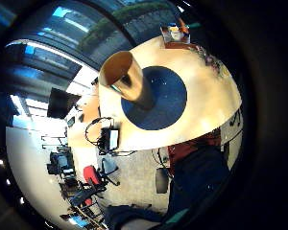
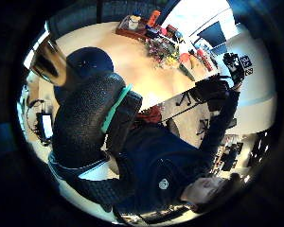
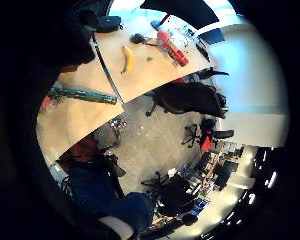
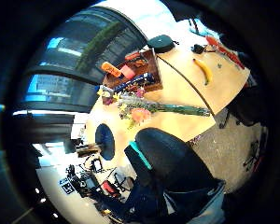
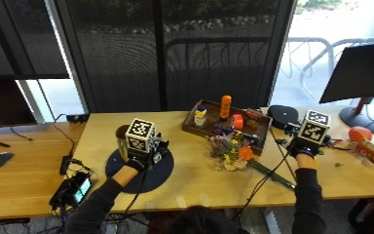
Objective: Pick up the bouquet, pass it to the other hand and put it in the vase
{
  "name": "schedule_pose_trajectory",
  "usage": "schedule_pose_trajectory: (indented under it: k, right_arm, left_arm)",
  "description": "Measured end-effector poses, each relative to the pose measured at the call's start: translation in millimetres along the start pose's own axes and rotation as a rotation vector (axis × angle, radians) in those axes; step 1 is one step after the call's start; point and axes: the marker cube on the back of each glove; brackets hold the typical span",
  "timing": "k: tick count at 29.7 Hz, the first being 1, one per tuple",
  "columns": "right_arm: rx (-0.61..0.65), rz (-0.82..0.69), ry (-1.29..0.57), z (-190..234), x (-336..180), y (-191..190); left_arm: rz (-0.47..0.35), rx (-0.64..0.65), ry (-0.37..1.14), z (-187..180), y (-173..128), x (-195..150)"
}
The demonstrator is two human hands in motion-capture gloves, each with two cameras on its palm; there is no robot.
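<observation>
A light wooden counter (image 5: 187, 185) carries a dark blue round mat (image 5: 158, 173) with a brownish vase (image 5: 122, 134) standing on it, a brown tray (image 5: 203, 127) of small items, and the bouquet (image 5: 235, 156) lying flat just beside the tray, stems pointing toward the counter's near edge. A banana (image 4: 204, 70) lies farther right.

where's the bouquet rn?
In the outside view the bouquet lies flat on the table, right of centre, just in front of the brown tray, between both hands and held by neither.
</observation>
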Motion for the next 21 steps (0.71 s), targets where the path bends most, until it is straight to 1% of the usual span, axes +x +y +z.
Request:
schedule_pose_trajectory:
  k: [9,13,17,21]
  right_arm:
    - [-0.136,0.048,-0.037,54,28,-33]
    - [-0.149,0.034,-0.035,81,31,-48]
    - [-0.207,0.055,-0.004,125,38,-75]
    - [-0.224,0.054,0.010,151,42,-82]
  left_arm:
    - [-0.001,-0.009,-0.002,7,-4,0]
    - [0.000,-0.013,-0.005,10,-5,0]
    - [0.003,-0.022,0.004,12,-5,1]
    - [0.003,-0.028,0.006,14,-5,1]
